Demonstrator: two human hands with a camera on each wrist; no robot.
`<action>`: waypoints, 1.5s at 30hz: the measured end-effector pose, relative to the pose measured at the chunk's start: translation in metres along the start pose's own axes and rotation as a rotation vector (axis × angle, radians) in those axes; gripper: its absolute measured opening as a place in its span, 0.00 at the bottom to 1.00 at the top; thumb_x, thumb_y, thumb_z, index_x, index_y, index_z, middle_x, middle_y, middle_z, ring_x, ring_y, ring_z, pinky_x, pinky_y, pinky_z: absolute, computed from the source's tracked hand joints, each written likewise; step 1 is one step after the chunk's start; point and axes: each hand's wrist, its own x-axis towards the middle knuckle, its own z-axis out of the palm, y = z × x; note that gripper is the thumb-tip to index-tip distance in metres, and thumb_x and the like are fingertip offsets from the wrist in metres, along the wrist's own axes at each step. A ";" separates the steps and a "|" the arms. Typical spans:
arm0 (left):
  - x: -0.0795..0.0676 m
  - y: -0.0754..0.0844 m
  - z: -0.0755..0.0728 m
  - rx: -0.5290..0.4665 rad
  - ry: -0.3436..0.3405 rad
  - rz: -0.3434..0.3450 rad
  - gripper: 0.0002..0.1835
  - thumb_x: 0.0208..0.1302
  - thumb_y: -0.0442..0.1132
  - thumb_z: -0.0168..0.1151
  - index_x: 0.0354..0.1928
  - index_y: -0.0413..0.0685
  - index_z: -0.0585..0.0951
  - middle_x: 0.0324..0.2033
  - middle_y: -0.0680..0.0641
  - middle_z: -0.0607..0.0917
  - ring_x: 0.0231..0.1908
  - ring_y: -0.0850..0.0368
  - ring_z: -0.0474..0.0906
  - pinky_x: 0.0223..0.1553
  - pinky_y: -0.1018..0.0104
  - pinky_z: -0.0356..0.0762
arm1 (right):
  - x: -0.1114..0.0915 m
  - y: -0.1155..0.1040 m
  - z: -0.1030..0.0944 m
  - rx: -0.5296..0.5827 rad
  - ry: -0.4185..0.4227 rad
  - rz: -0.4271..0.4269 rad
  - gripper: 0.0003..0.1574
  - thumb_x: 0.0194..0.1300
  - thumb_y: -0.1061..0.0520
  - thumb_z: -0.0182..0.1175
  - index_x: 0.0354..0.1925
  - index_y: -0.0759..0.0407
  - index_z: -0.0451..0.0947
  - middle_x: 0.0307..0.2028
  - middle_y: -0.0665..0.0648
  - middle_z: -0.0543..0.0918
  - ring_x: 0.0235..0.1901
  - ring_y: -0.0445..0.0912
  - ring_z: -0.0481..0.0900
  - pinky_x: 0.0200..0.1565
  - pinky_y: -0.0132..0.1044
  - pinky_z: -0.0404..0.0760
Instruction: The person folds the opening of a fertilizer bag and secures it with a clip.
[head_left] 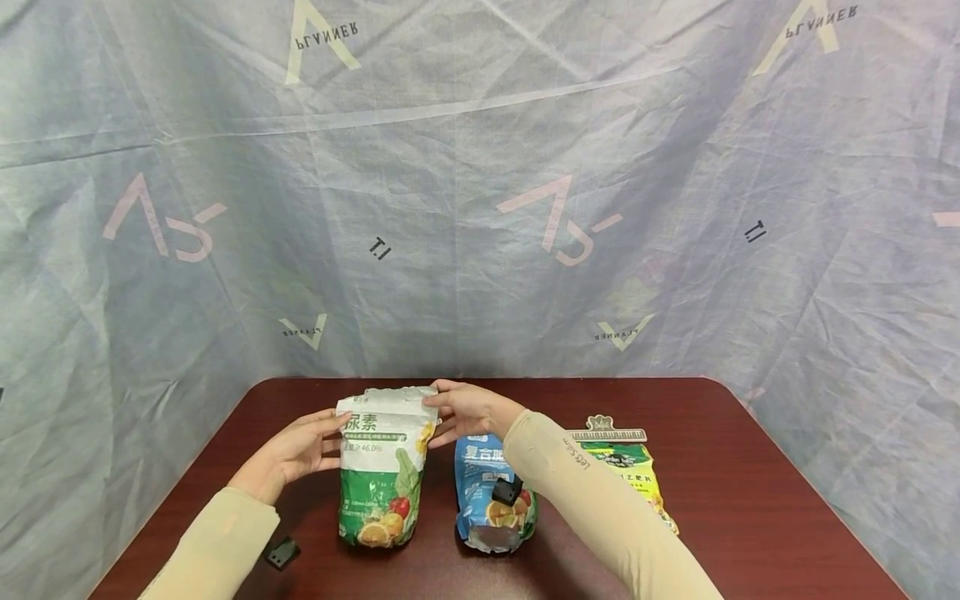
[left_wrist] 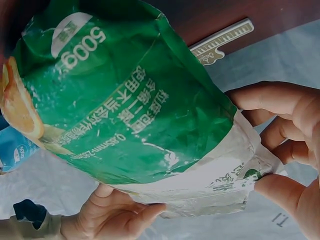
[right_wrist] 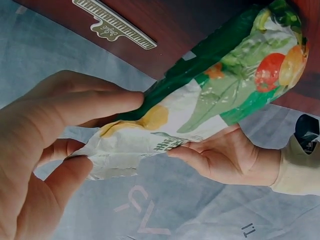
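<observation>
The soft plastic bag, white above and green below with printed fruit and a leaf [head_left: 378,479], lies directly between the two hands, its long axis roughly upright over the dark red bench [head_left: 757,508]. Whether its base bears weight on the bench is hard to tell.

Both hands are at its upper end, about equally near. The left hand [head_left: 296,450] holds the left edge a little below the top, thumb and fingers bent about the film with only its thickness between them. The right hand [head_left: 472,408] sits slightly higher, pinching the upper right corner between thumb and fingers. The flattened white top spans the gap from one hand to the other, so the rounded, filled bottom hangs below both grips.

On the right hand's side, the blue bag [head_left: 478,504] is just beside the white-and-green one, partly behind the cream right sleeve [head_left: 585,492]. Farther right lies the yellow-and-green bag [head_left: 639,477] with a pale ruler-marked clip [head_left: 611,434] across its top.
</observation>
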 end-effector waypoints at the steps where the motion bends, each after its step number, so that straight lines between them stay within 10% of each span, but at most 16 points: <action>1: 0.000 0.000 0.000 -0.002 -0.002 0.001 0.06 0.69 0.40 0.49 0.41 0.56 0.76 0.35 0.52 0.81 0.37 0.56 0.78 0.40 0.55 0.77 | 0.000 0.000 0.000 0.000 -0.001 -0.002 0.17 0.68 0.58 0.50 0.55 0.57 0.63 0.45 0.66 0.74 0.42 0.63 0.77 0.48 0.61 0.69; 13: -0.001 0.003 0.001 0.001 -0.028 0.030 0.07 0.70 0.40 0.48 0.41 0.56 0.76 0.36 0.52 0.81 0.38 0.56 0.78 0.41 0.56 0.77 | -0.001 -0.004 0.002 -0.021 0.017 -0.032 0.05 0.68 0.58 0.50 0.38 0.57 0.64 0.41 0.64 0.75 0.39 0.60 0.79 0.46 0.60 0.71; 45: 0.003 0.008 0.007 -0.034 0.016 0.073 0.05 0.69 0.39 0.50 0.41 0.56 0.75 0.35 0.53 0.80 0.38 0.57 0.78 0.42 0.58 0.75 | -0.005 -0.014 0.001 -0.094 0.035 -0.103 0.04 0.67 0.57 0.52 0.38 0.57 0.69 0.39 0.61 0.76 0.38 0.56 0.80 0.46 0.58 0.73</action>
